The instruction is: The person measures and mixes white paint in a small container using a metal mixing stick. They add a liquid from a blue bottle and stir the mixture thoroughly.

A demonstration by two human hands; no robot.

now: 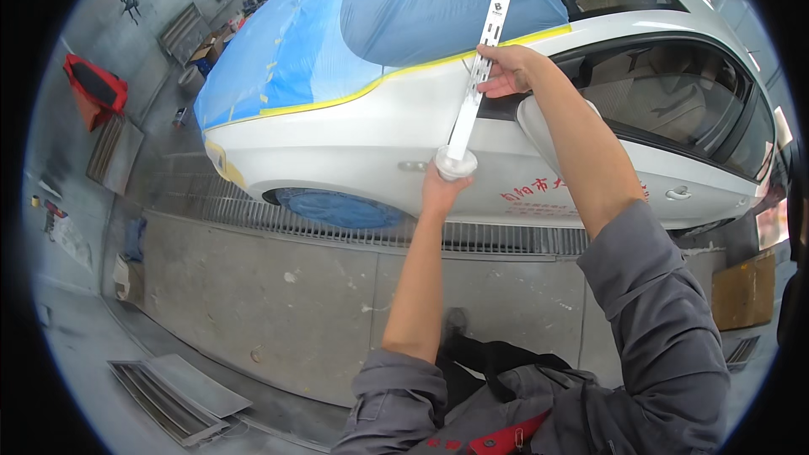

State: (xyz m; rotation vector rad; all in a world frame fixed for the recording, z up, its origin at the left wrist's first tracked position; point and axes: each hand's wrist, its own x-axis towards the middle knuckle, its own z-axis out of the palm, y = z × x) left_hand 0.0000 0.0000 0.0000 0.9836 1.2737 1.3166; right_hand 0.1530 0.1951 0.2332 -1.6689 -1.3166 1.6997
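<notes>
My left hand [440, 192] is wrapped round a small white cup [456, 165], held up in front of the white car [362, 133]. A long white slotted mixing stick [461, 128] stands in the cup, leaning up and to the right. My right hand [511, 69] pinches the stick in its upper half, thumb on one edge and fingers on the other. The cup's contents are too small to make out. Behind the stick, blue masking film [312, 50] covers the car's front, edged with yellow tape [337, 101].
A blue cover [339, 207] wraps the front wheel. Floor grating [472, 238] runs along the car's side. A cardboard box [745, 291] stands at the right, a metal vent panel [168, 400] lies at lower left, and a red item [95, 88] hangs on the left wall.
</notes>
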